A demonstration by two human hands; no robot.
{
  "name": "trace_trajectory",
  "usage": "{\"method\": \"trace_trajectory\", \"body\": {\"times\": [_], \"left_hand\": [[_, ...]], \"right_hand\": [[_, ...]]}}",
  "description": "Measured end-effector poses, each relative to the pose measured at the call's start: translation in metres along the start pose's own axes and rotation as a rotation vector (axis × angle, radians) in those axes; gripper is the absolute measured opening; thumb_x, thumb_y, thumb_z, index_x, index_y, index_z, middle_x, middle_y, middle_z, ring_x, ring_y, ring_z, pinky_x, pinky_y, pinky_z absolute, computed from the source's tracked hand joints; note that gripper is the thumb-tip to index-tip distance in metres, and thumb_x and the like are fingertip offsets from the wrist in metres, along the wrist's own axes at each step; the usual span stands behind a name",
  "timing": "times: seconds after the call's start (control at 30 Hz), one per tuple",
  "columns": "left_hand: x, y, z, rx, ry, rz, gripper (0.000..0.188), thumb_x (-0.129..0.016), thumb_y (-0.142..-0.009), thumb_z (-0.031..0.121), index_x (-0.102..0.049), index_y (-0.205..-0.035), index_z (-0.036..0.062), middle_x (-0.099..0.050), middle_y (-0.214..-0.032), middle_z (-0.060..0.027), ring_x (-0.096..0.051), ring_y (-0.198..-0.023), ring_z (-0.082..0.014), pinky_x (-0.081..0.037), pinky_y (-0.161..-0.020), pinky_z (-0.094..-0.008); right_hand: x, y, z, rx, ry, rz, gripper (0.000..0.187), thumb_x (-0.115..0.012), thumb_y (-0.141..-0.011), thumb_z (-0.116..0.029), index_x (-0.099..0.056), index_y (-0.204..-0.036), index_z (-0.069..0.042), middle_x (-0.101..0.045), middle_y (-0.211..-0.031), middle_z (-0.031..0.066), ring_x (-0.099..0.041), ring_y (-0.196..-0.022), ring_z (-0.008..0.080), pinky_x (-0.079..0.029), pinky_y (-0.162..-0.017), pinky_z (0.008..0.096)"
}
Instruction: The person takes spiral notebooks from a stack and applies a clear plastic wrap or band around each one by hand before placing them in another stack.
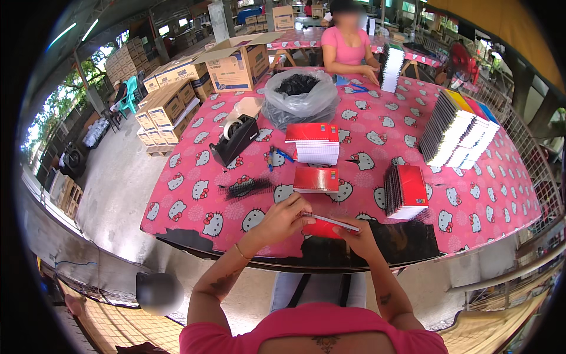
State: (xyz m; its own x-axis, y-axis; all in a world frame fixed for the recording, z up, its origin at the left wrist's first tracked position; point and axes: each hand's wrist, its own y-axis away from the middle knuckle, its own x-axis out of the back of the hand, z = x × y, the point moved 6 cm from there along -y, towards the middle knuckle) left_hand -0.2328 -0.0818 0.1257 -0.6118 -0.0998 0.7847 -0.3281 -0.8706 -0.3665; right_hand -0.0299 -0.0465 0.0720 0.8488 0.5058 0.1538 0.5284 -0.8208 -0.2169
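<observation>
A red-covered notebook (pixel 323 228) is held tilted over the table's near edge, its white page edge facing up. My right hand (pixel 358 233) grips its right end, thumb on top. At the left end, my left hand (pixel 284 217) is closed in a pinch on the notebook's edge; whether a wire coil is also between those fingertips, I cannot tell. Just beyond lies a low pile of red notebooks (pixel 316 179), and behind it a taller red-topped stack (pixel 312 144). Left of these is a heap of black spiral coils (pixel 246 187). To the right stands a pile of coil-bound red notebooks (pixel 408 190).
Blue-handled pliers (pixel 285 154), a black tape dispenser (pixel 234 141) and a plastic bag (pixel 300 97) with black contents lie farther back. Tall notebook stacks (pixel 457 130) stand at right. Across the table sits a person in pink (pixel 351 47). Cartons (pixel 239 68) fill the far left.
</observation>
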Motion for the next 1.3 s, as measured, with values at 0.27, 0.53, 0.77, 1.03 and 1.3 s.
{"method": "trace_trajectory", "body": {"times": [0.27, 0.53, 0.77, 1.03, 1.3], "left_hand": [[-0.055, 0.032, 0.031, 0.033, -0.683, 0.18, 0.086, -0.04, -0.093, 0.065, -0.039, -0.143, -0.0049, -0.036, -0.151, -0.0269, -0.029, -0.143, -0.043, -0.017, -0.112, -0.0656], [-0.054, 0.026, 0.03, 0.084, -0.632, 0.141, 0.088, -0.042, -0.092, 0.064, -0.036, -0.145, -0.0068, -0.033, -0.153, -0.029, -0.028, -0.145, -0.0435, -0.015, -0.113, -0.0671], [-0.05, 0.022, 0.049, 0.033, -0.536, 0.07, 0.091, -0.038, -0.093, 0.065, -0.033, -0.146, -0.0089, -0.031, -0.152, -0.0322, -0.025, -0.145, -0.0457, -0.013, -0.113, -0.0662], [-0.091, 0.04, 0.031, 0.011, -0.498, 0.022, 0.099, -0.056, -0.085, 0.063, -0.03, -0.147, -0.0091, -0.027, -0.155, -0.0308, -0.022, -0.147, -0.0438, -0.012, -0.115, -0.0643], [-0.081, 0.018, 0.024, 0.071, -0.536, 0.033, 0.091, -0.049, -0.092, 0.058, -0.027, -0.149, -0.0095, -0.025, -0.156, -0.0308, -0.021, -0.148, -0.0431, -0.013, -0.116, -0.063]], "right_hand": [[-0.004, 0.001, 0.0, -0.027, -0.16, 0.165, 0.029, -0.069, -0.092, -0.009, -0.067, -0.119, 0.001, -0.07, -0.099, 0.0038, -0.059, -0.088, 0.0081, -0.049, -0.078, 0.0245], [-0.016, -0.005, -0.004, -0.124, -0.242, 0.129, 0.03, -0.068, -0.092, -0.01, -0.067, -0.12, 0.0, -0.069, -0.099, 0.0014, -0.058, -0.088, 0.0075, -0.049, -0.078, 0.0239], [-0.011, -0.011, -0.01, -0.078, -0.22, 0.093, 0.03, -0.068, -0.09, -0.005, -0.067, -0.12, 0.001, -0.07, -0.099, 0.0026, -0.061, -0.087, 0.008, -0.05, -0.077, 0.0252], [-0.013, -0.023, 0.015, -0.02, -0.167, 0.028, 0.031, -0.067, -0.091, -0.008, -0.066, -0.121, -0.001, -0.072, -0.106, 0.0068, -0.063, -0.097, 0.011, -0.051, -0.086, 0.0295], [-0.015, -0.037, 0.06, 0.029, -0.111, -0.049, 0.034, -0.067, -0.089, -0.003, -0.064, -0.124, -0.001, -0.071, -0.109, 0.0041, -0.063, -0.098, 0.012, -0.051, -0.087, 0.0297]]}}
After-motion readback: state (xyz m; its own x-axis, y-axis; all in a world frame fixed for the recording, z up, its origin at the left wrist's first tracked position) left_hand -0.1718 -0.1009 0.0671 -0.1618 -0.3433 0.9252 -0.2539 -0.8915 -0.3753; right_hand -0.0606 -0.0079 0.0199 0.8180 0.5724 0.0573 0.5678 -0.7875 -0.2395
